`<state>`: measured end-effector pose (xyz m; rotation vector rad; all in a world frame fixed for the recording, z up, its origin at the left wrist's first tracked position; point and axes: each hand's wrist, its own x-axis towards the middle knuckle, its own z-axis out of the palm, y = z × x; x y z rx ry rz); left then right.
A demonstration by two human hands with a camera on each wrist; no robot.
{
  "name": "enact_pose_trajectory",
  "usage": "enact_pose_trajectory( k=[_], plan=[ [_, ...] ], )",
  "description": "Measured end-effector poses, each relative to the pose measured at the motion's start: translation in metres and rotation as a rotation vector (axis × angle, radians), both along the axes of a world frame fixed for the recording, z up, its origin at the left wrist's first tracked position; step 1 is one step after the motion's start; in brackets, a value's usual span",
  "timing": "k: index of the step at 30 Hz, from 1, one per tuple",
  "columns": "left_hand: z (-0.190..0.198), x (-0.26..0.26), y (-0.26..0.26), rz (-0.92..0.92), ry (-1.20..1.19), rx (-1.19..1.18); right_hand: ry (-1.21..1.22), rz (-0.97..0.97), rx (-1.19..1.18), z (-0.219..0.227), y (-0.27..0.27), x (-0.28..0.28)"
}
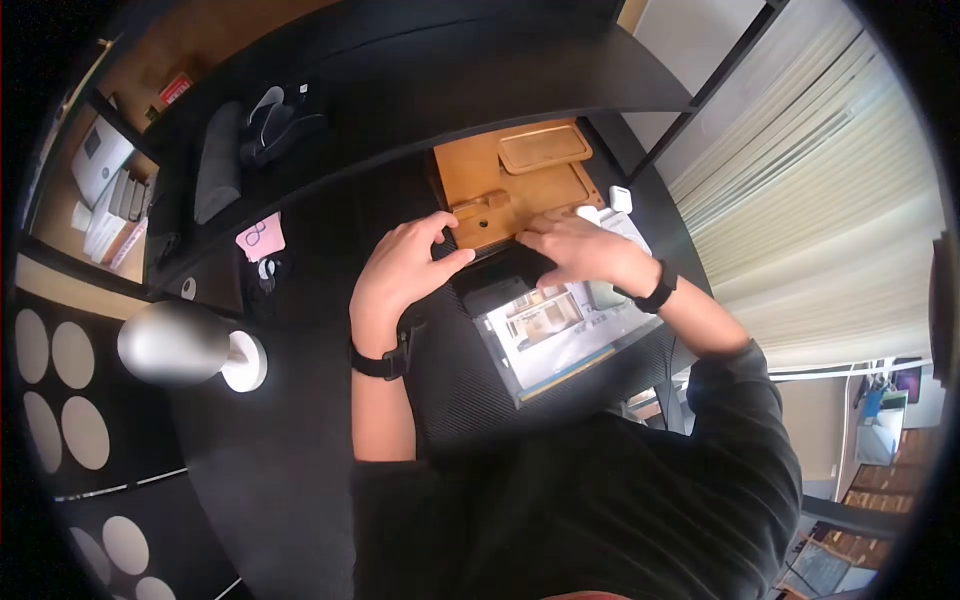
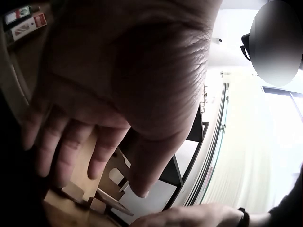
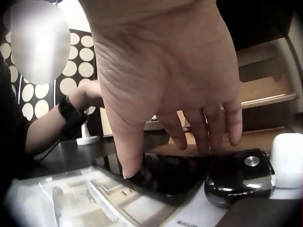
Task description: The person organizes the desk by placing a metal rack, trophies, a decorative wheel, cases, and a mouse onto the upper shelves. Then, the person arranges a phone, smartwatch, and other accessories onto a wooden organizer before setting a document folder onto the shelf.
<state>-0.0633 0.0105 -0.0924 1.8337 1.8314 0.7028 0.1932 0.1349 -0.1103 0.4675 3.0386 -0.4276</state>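
A wooden desk organizer [image 1: 470, 170] with a shallow tray and raised slotted pieces stands at the back of the black desk. My left hand [image 1: 405, 265] hovers by its front left corner, thumb apart from the loosely bent fingers and nothing between them. My right hand [image 1: 585, 250] reaches over its front edge, palm down, fingers spread and slightly bent. In the right wrist view, a glossy black flat slab [image 3: 165, 177] like a phone lies beneath that hand on printed sheets [image 3: 75, 196]. Beside it sit a rounded black object with a silver button [image 3: 239, 177] and a white case [image 3: 287, 161].
A clear sleeve of printed sheets [image 1: 540, 350] covers the desk in front of me. A black shelf [image 1: 480, 75] spans above the organizer. To the left are a pink cloth-like square [image 1: 262, 238] and a lamp with a round white base [image 1: 245, 362]. Pale curtains [image 1: 800, 200] hang at right.
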Motion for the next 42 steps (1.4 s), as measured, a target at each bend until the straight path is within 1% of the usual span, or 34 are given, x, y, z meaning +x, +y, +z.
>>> enact_pose_trajectory(
  k=[1, 2, 3, 5, 9, 10, 11, 13, 15, 16, 17, 19, 20, 21, 24, 25, 27, 28, 29, 31, 32, 33, 34, 35, 37, 41, 42],
  plan=[
    [0.0, -0.002, -0.001, 0.01, -0.004, 0.005, -0.054, 0.0, 0.039, -0.001, 0.001, -0.002],
    [0.0, -0.002, 0.0, 0.014, -0.007, 0.01, -0.101, -0.009, 0.005, -0.001, 0.003, -0.005],
    [0.001, -0.002, 0.001, -0.003, -0.009, 0.018, -0.103, -0.026, 0.011, -0.001, 0.004, -0.007],
    [0.002, -0.001, 0.0, 0.027, -0.022, 0.008, -0.131, 0.013, 0.033, -0.005, 0.007, -0.009],
    [0.001, 0.005, 0.001, 0.03, -0.027, -0.013, -0.109, -0.041, 0.027, -0.003, 0.004, -0.012],
    [0.002, 0.008, 0.002, 0.003, -0.035, -0.027, -0.104, -0.034, 0.023, -0.002, 0.003, -0.012],
    [0.003, 0.012, 0.002, -0.022, -0.043, -0.042, -0.073, -0.035, 0.051, -0.001, 0.001, -0.009],
    [-0.008, 0.018, 0.004, -0.054, -0.026, 0.013, -0.035, -0.025, 0.073, -0.002, -0.001, -0.005],
    [-0.014, 0.025, 0.006, -0.126, -0.04, -0.008, 0.074, -0.027, 0.086, -0.003, -0.002, -0.002],
    [-0.02, 0.028, 0.008, -0.133, -0.007, -0.012, 0.166, -0.019, 0.084, 0.002, -0.004, -0.001],
    [-0.024, 0.03, 0.01, -0.129, 0.005, -0.014, 0.178, -0.016, 0.081, 0.003, -0.005, 0.0],
    [-0.027, 0.036, 0.014, -0.178, -0.066, -0.243, 0.168, -0.14, -0.11, 0.004, -0.005, 0.005],
    [-0.035, 0.038, 0.015, -0.194, -0.038, -0.164, 0.26, -0.097, -0.11, 0.0, -0.001, 0.009],
    [-0.034, 0.04, 0.015, -0.183, -0.03, -0.165, 0.268, -0.086, -0.112, -0.001, 0.001, 0.01],
    [-0.027, 0.045, 0.014, -0.073, -0.064, -0.097, 0.438, -0.197, -0.116, 0.005, 0.007, 0.01],
    [-0.026, 0.043, 0.015, -0.079, -0.112, -0.07, 0.506, -0.274, -0.128, 0.011, 0.007, 0.008],
    [-0.039, 0.034, 0.022, -0.048, -0.284, 0.049, 0.74, -0.491, -0.283, -0.003, 0.021, 0.003],
    [-0.04, 0.034, 0.024, -0.002, -0.401, 0.105, 0.821, -0.577, -0.325, -0.005, 0.025, 0.0],
    [-0.042, 0.036, 0.028, 0.082, -0.461, 0.216, 0.852, -0.611, -0.338, -0.01, 0.03, -0.003],
    [-0.06, 0.035, 0.05, 0.209, -0.574, 0.399, 0.831, -0.627, -0.586, -0.026, 0.038, -0.016],
    [-0.066, 0.032, 0.06, 0.24, -0.562, 0.416, 0.829, -0.617, -0.593, -0.028, 0.037, -0.022],
    [-0.068, 0.031, 0.068, 0.266, -0.55, 0.436, 0.83, -0.614, -0.671, -0.028, 0.034, -0.03],
    [-0.066, 0.04, 0.072, 0.297, -0.777, 0.42, 0.83, -0.613, -0.751, -0.029, 0.031, -0.037],
    [-0.064, 0.046, 0.074, 0.299, -0.77, 0.42, 0.834, -0.608, -0.756, -0.029, 0.028, -0.044],
    [-0.059, 0.055, 0.079, 0.33, -0.841, 0.462, 0.881, -0.568, -0.855, -0.033, 0.031, -0.058],
    [-0.06, 0.056, 0.088, 0.378, -0.869, 0.452, 0.86, -0.539, -0.792, -0.031, 0.041, -0.068],
    [-0.063, 0.053, 0.093, 0.425, -0.73, 0.525, 0.862, -0.543, -0.778, -0.03, 0.044, -0.071]
  ],
)
